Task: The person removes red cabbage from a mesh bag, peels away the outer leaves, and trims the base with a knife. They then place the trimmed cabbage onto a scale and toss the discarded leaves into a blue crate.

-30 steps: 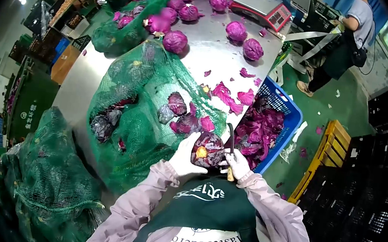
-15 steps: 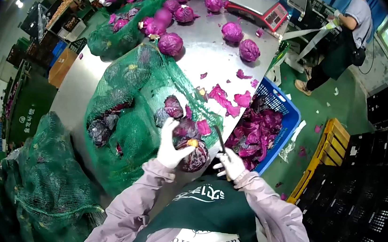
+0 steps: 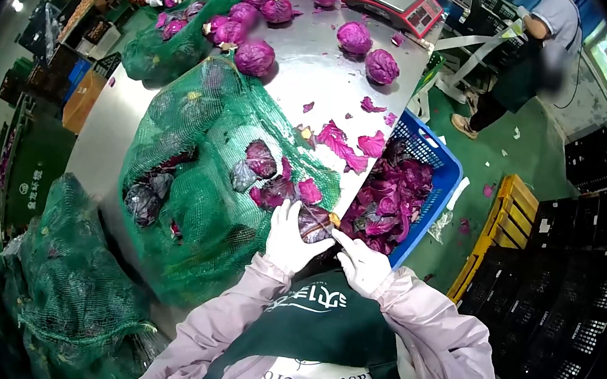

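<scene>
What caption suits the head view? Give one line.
Left hand grips a red cabbage, right hand at its stem end, beside a blue crate of purple leaves.

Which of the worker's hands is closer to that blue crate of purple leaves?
Right. The right hand is just beside the blue crate; the left hand holds the red cabbage, farther from it.

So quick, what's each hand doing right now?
Left hand: closed on the red cabbage.
Right hand: at the cabbage's stem; grip cannot be told.
</scene>
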